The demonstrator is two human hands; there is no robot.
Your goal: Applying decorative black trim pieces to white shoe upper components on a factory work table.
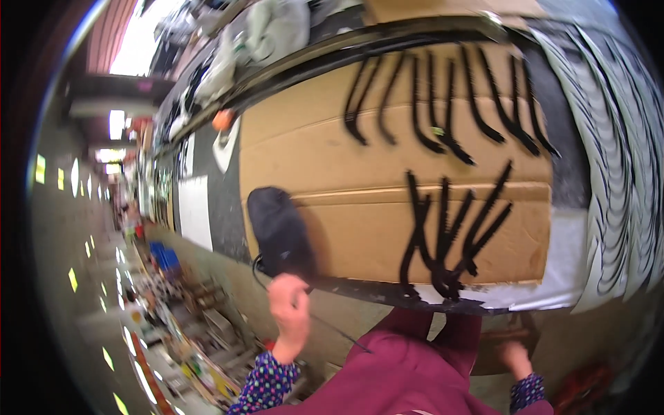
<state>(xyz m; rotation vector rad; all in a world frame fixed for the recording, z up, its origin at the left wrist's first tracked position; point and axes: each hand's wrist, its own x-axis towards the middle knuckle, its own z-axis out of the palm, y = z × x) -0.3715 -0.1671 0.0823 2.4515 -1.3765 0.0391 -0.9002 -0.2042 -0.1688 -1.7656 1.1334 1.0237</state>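
My left hand [289, 311] is closed at the table's front edge, just below a dark, soft cloth piece [280, 232] shaped like a small pouch. A thin dark cord [339, 332] runs from beside the cloth piece through this hand and trails toward my lap. My right hand [515, 360] hangs low at my right side, off the table, near a brown wooden stool [508, 339]; its fingers are blurred. Several black curved strips [449, 104] with rough edges lie spread at the back of a cardboard sheet [332, 152]. More black strips [449, 242] overlap near its front edge.
Layered white sheets with dark wavy lines [615, 173] drape over the table's right end. White paper [195, 211] and an orange round object [223, 120] lie at the left. Plastic bags [277, 31] sit behind the table rail. Cluttered goods and a blue bin [164, 257] stand beyond, left.
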